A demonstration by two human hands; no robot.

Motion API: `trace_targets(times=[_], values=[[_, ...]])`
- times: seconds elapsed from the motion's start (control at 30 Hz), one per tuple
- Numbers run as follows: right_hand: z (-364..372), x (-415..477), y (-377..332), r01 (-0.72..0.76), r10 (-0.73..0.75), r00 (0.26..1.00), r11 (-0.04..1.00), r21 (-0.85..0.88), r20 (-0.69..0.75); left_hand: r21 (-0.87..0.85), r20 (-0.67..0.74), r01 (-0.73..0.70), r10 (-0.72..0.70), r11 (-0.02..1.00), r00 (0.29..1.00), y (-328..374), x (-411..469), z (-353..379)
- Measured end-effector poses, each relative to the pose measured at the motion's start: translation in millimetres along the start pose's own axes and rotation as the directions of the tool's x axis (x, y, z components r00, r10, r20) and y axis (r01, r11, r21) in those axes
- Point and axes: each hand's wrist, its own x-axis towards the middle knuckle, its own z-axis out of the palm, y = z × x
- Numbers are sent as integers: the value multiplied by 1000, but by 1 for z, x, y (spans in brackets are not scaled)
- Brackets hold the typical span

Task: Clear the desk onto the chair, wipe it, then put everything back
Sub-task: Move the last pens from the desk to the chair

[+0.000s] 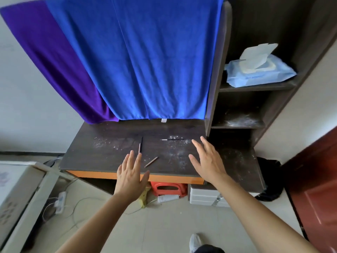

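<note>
Head view, one frame.

- Surface [102, 148]: dark wood top with an orange front edge [91, 174] on the near side. White dust [175, 154] is speckled across the middle and right.
- Left hand [130, 173]: over the near edge, palm down, fingers straight and slightly spread. Grip fully open, holding nothing. Fingertips point toward the far side.
- Right hand [208, 161]: over the right part of the surface, fingers spread. Grip open, holding nothing. Cannot tell whether either palm touches the wood.
- Items still on the surface:
  - thin stick [139, 148], running near to far, its near end just at the left fingertips; contact cannot be told
  - brown pencil [151, 162], lying at a slant between the two hands, apart from both
  - pen [170, 139], lying left to right toward the far side, in the dust
- Far edge: blue towel [145, 61] hangs down to the surface, purple towel [54, 61] to its left.
- Right edge: shelf unit [217, 70] rises flush beside the surface, with a wipes pack [259, 73] on its upper shelf.
- Left half of the surface is open wood out to the left edge.
- Under the near edge: red stool [168, 189], power strip [168, 198], white boxes [204, 197].
</note>
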Motion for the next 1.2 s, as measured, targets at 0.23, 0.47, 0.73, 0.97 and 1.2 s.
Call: trace_targets(times=[0.23, 0.47, 0.73, 0.97, 1.2], values=[[47, 58, -18, -9, 16, 985, 999, -41, 174, -42, 92, 80, -76, 996, 993, -47, 54, 25], [83, 99, -39, -144, 171, 959, 981, -131, 224, -72, 281, 78, -54, 994, 958, -99, 129, 52], [136, 136, -68, -309, 331, 896, 944, -118, 295, -62, 357, 75, -48, 995, 933, -123, 191, 78], [176, 173, -54, -209, 272, 923, 948, -241, 271, -122, 344, 288, -232, 950, 910, -119, 216, 107], [183, 190, -42, -158, 207, 944, 967, -200, 255, -203, 297, 278, -211, 939, 931, -104, 220, 125]])
